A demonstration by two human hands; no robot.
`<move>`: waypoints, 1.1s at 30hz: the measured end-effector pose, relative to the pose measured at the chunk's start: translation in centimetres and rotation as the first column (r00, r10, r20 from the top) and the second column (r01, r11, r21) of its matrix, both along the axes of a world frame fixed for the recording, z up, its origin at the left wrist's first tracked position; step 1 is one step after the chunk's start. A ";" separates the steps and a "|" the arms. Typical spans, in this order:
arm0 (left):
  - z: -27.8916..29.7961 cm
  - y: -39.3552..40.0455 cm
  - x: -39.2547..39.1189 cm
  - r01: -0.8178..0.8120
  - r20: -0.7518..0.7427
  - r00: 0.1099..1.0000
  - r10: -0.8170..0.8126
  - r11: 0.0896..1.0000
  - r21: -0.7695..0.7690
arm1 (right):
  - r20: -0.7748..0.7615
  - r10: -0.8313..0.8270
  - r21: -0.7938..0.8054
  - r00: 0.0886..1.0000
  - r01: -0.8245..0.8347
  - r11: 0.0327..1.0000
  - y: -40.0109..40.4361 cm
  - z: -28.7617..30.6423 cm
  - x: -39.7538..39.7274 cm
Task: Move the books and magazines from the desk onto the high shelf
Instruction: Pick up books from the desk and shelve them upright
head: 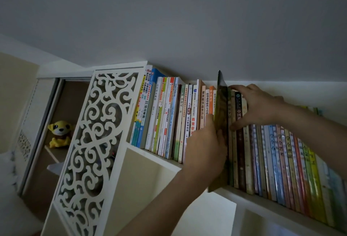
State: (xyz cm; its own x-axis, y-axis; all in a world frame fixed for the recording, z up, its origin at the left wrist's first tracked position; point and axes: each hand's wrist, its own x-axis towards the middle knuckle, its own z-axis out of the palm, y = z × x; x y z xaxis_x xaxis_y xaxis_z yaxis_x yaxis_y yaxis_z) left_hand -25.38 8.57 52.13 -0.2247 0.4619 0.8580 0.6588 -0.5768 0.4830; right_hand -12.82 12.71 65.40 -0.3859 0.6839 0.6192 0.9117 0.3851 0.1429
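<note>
A thin green-covered magazine (221,115) stands partway into the row of upright books (165,115) on the high white shelf (244,195), taller than its neighbours and sticking out over the shelf's front edge. My left hand (204,147) grips the magazine's lower part, thumb on one side, fingers on the other. My right hand (255,106) reaches in from the right and holds a few books (239,132) just right of the magazine, fingers over their tops, thumb on their spines.
More colourful thin books (293,168) fill the shelf to the right. A white carved fretwork panel (93,141) closes the shelf's left end. Behind it, a yellow plush toy (59,134) sits in a lower compartment. The ceiling is close above the books.
</note>
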 end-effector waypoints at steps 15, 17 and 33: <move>-2.0 -3.8 -16.7 0.107 0.350 0.932 -0.098 0.994 -0.008 | 0.075 0.121 0.110 0.990 -0.129 0.986 1.7 2.4 -6.8; -1.8 -3.1 -17.0 0.082 0.294 0.953 -0.074 0.997 -0.015 | 0.108 0.102 0.084 0.989 -0.112 0.990 1.9 3.0 -8.8; 0.0 -2.4 -16.9 0.031 0.087 0.996 -0.035 0.999 0.041 | 0.135 0.104 0.149 0.985 -0.124 0.981 2.9 3.7 -11.0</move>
State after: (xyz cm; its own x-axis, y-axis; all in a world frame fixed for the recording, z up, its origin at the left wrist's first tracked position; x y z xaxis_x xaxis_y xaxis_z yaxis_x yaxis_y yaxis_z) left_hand -42.30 6.15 52.14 -0.2853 0.4361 0.8535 0.5952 -0.6174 0.5144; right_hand -23.77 15.64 69.08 -0.5374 0.5297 0.6562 0.8340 0.4494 0.3201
